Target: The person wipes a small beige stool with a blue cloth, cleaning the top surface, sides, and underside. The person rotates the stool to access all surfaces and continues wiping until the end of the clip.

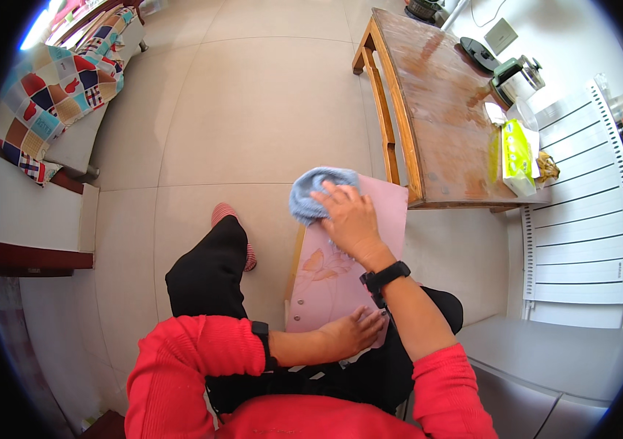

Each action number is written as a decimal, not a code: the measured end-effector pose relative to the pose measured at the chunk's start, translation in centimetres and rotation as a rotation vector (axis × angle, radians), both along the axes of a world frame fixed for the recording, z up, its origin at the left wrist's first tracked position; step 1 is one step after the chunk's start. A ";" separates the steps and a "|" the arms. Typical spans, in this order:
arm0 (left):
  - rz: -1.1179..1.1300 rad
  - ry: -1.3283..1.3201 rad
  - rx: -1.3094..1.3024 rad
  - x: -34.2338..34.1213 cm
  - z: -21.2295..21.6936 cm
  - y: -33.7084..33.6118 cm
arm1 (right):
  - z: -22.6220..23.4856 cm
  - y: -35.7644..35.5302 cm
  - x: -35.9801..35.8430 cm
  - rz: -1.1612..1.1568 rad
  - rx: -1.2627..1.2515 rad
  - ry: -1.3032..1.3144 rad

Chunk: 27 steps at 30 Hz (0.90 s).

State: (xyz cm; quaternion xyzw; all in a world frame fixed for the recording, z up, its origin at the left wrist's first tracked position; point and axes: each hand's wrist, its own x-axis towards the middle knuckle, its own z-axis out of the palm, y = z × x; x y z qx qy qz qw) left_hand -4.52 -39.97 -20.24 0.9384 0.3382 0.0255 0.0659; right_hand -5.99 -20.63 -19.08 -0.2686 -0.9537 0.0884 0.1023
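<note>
A pink panel (344,296) with a pale orange flower print lies in front of me, near my lap, its far end beside the table's near leg. My right hand (351,219) grips a blue cloth (311,192) at the panel's far left corner, with part of the cloth hanging past the edge. Spread on the panel's near end, my left hand (355,333) lies flat with nothing in it. Two small round metal fittings (298,309) show along the panel's near left side.
A wooden table (443,110) stands at the right, bearing a tissue pack (518,157) and a glass kettle (520,77). Behind it is a white radiator (582,205). A grey bench (553,355) is at lower right; a patterned cover (55,95) drapes furniture at far left.
</note>
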 end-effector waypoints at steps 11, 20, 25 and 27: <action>-0.098 0.042 -0.251 -1.5 2.9 2.8 | 0.4 2.9 7.8 -0.431 0.034 -0.222; 0.594 -0.701 0.297 -10.8 8.5 11.4 | -0.3 -3.9 9.1 0.057 -0.073 0.039; 0.690 -0.377 0.309 -11.7 8.4 12.0 | 1.7 -10.0 7.7 0.526 -0.186 0.039; 0.653 -0.247 0.250 -11.5 7.6 12.0 | 2.3 -10.9 8.1 0.651 -0.276 0.046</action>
